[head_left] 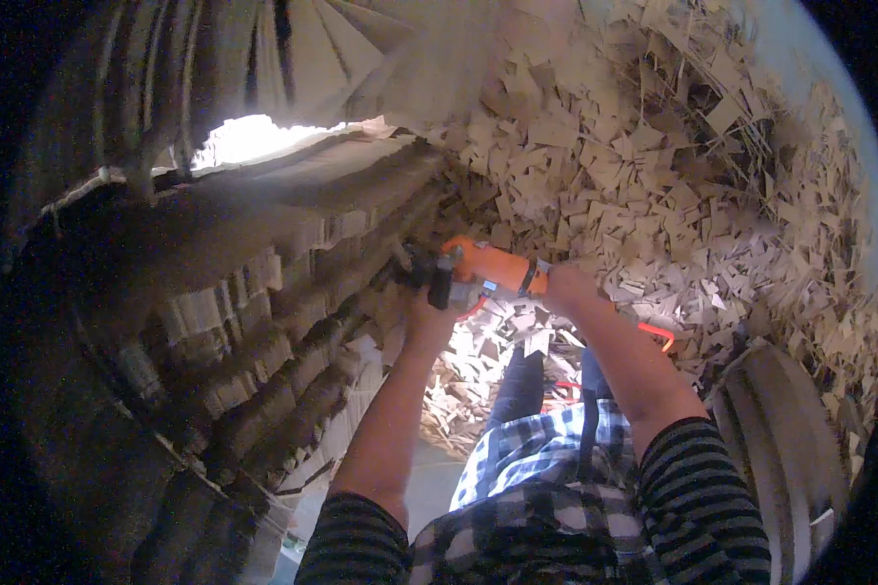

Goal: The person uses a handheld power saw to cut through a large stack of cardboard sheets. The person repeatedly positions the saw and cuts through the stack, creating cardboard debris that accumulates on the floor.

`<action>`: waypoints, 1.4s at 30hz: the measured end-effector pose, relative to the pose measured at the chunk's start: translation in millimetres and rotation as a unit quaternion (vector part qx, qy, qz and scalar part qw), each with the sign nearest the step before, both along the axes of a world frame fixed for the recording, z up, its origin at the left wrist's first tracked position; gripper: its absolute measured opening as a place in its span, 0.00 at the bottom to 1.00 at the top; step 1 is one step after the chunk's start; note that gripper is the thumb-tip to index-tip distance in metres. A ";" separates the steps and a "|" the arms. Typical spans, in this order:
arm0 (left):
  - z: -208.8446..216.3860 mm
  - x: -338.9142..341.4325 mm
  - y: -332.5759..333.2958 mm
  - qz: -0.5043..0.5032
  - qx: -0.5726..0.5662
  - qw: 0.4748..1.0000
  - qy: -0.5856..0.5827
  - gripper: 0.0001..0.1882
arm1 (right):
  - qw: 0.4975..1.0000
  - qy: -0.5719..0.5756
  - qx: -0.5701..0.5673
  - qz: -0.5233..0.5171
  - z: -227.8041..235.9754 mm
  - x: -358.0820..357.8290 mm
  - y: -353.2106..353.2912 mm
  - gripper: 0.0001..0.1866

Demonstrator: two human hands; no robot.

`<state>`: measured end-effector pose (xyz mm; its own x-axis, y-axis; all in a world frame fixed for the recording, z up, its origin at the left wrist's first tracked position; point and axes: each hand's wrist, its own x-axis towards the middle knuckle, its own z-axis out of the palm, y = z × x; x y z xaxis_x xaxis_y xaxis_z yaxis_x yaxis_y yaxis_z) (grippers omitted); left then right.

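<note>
Through the head view, I look down on both arms reaching forward to an orange power tool (498,264), which lies roughly crosswise between the hands, in front of the body. The right hand (573,290) is wrapped around its rear end, perhaps because that end serves as the grip. The left hand (424,304) is at the other end, by a dark part; blur and shadow hide its fingers, so I cannot tell whether they clasp anything. I judge that having a hand at each end helps steady the tool's weight.

To the left, layered brown board stacks (312,234) rise close by the left hand, their edges turned toward the tool, which likely makes those edges easy to reach. Beyond the right hand, loose board scraps (634,195) spread in a heap; they look dropped rather than arranged. A red-orange cord (661,334) shows beside the right forearm, but I cannot tell where it leads.
</note>
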<state>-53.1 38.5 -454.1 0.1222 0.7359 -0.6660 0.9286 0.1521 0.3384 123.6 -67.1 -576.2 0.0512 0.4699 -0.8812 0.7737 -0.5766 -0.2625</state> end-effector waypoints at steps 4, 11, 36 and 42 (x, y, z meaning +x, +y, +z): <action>-15.7 4.4 6.5 0.021 -0.005 1.000 0.004 0.20 | 0.998 0.041 0.030 -0.035 14.6 12.2 11.9 0.14; -39.9 0.2 7.0 0.048 0.017 0.998 0.021 0.20 | 0.998 0.048 -0.019 -0.036 8.8 16.4 24.9 0.15; -103.4 2.3 51.9 0.092 -0.006 0.994 -0.053 0.17 | 0.995 0.042 -0.034 -0.089 -32.0 16.7 49.5 0.13; -140.2 -11.3 69.2 0.086 0.009 0.996 0.013 0.15 | 0.995 0.031 -0.025 -0.091 -24.9 19.5 73.1 0.13</action>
<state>-64.4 107.7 -594.3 -0.0248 0.7563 -0.6538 0.8978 0.3046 0.3182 143.1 5.9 -601.1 0.0768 0.4133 -0.9073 0.6391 -0.7189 -0.2734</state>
